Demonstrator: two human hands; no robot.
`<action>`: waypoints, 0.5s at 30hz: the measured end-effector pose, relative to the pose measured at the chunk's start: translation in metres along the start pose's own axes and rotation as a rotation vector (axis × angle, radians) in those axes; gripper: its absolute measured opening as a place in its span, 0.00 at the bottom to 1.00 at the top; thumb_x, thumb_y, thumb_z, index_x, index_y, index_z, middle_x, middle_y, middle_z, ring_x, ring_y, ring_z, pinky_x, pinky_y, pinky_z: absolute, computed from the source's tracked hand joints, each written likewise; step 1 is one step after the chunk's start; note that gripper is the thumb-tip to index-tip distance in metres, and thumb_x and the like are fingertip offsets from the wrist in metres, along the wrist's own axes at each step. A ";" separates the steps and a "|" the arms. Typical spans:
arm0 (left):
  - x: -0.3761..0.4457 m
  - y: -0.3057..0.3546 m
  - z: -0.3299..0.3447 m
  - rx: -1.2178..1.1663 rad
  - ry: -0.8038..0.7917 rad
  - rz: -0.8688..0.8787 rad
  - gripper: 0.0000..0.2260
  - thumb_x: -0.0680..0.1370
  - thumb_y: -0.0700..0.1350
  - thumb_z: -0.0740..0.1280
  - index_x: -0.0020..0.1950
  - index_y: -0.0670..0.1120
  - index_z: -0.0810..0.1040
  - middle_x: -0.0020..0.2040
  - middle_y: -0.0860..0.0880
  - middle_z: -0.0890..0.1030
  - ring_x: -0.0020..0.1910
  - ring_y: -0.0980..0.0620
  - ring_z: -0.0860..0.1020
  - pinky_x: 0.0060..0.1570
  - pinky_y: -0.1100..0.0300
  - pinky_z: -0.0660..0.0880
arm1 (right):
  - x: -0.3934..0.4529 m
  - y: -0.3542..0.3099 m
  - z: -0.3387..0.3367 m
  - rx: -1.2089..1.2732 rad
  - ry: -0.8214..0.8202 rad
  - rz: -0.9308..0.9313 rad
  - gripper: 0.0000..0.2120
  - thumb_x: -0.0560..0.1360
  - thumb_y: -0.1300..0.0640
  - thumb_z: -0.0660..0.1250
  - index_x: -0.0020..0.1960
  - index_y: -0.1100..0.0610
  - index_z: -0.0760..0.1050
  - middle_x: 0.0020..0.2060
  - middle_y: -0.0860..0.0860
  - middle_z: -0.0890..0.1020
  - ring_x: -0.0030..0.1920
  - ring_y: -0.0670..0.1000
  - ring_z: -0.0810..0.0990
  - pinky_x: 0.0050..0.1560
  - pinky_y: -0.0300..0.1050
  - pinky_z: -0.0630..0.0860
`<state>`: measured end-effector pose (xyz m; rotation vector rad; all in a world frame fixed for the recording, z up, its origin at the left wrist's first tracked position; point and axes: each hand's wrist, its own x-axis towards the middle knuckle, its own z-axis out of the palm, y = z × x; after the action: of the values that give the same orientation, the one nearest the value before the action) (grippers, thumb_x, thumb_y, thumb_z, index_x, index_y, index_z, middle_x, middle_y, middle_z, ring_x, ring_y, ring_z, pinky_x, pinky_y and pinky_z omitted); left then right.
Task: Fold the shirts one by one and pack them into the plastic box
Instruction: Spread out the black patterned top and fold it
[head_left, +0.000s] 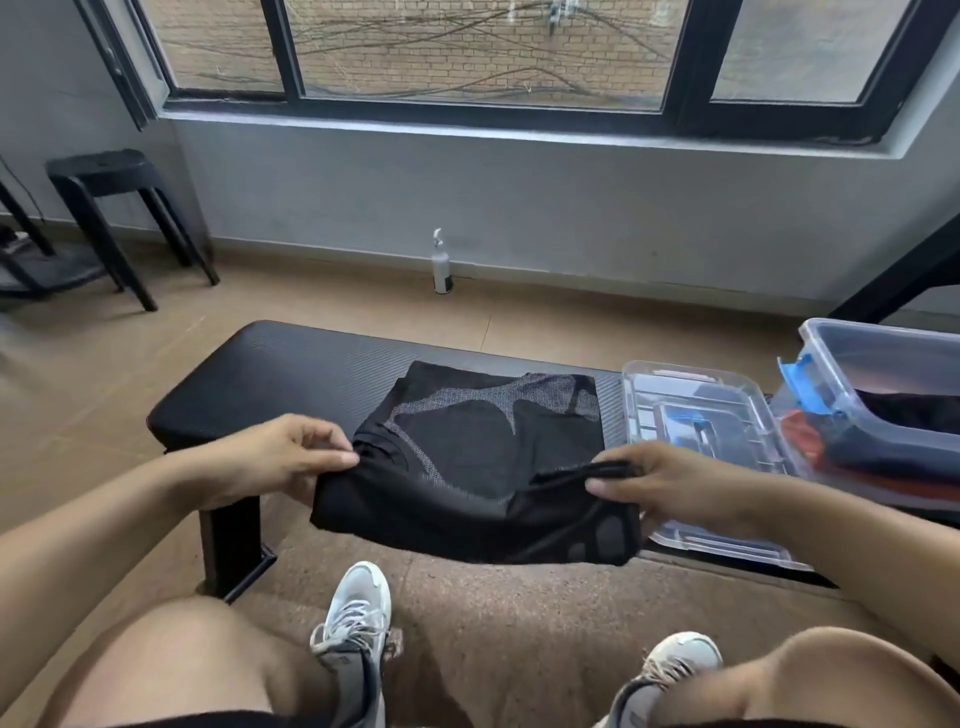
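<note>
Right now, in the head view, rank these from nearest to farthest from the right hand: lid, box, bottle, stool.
From the right hand:
1. Lid, right beside the hand on the bench.
2. Box, far right.
3. Bottle, by the wall.
4. Stool, far left.

A black padded bench (270, 374) stood on the tan floor (545, 613). A black stool (104, 171) stood at the far left by the grey wall (519, 197). A white spray bottle (441, 265) stood upright on the floor at the wall's foot, below a black-framed window (493, 109) that showed brickwork and bare branches
</note>
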<state>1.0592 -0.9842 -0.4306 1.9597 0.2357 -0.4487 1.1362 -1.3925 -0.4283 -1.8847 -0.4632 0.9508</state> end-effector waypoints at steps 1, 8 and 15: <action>0.007 0.004 -0.001 0.004 0.075 0.032 0.06 0.79 0.43 0.70 0.46 0.40 0.80 0.33 0.47 0.78 0.29 0.55 0.74 0.31 0.63 0.74 | 0.007 -0.003 -0.007 -0.003 0.049 0.000 0.09 0.79 0.55 0.67 0.55 0.60 0.81 0.42 0.56 0.84 0.40 0.52 0.82 0.37 0.43 0.81; 0.091 0.030 -0.006 -0.065 0.498 0.181 0.06 0.79 0.49 0.71 0.47 0.48 0.83 0.46 0.47 0.86 0.46 0.49 0.82 0.46 0.52 0.79 | 0.068 -0.031 -0.058 -0.007 0.480 -0.067 0.04 0.80 0.60 0.69 0.49 0.59 0.81 0.35 0.52 0.81 0.33 0.48 0.79 0.33 0.41 0.78; 0.151 0.014 0.017 -0.007 0.707 0.139 0.08 0.79 0.52 0.70 0.49 0.48 0.83 0.47 0.49 0.85 0.51 0.48 0.81 0.50 0.54 0.75 | 0.129 0.008 -0.070 -0.329 0.742 0.048 0.09 0.78 0.53 0.71 0.39 0.52 0.78 0.32 0.48 0.80 0.33 0.48 0.75 0.32 0.41 0.68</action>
<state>1.1980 -1.0110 -0.4878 2.0475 0.5387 0.3524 1.2706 -1.3525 -0.4714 -2.3782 -0.1235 0.1531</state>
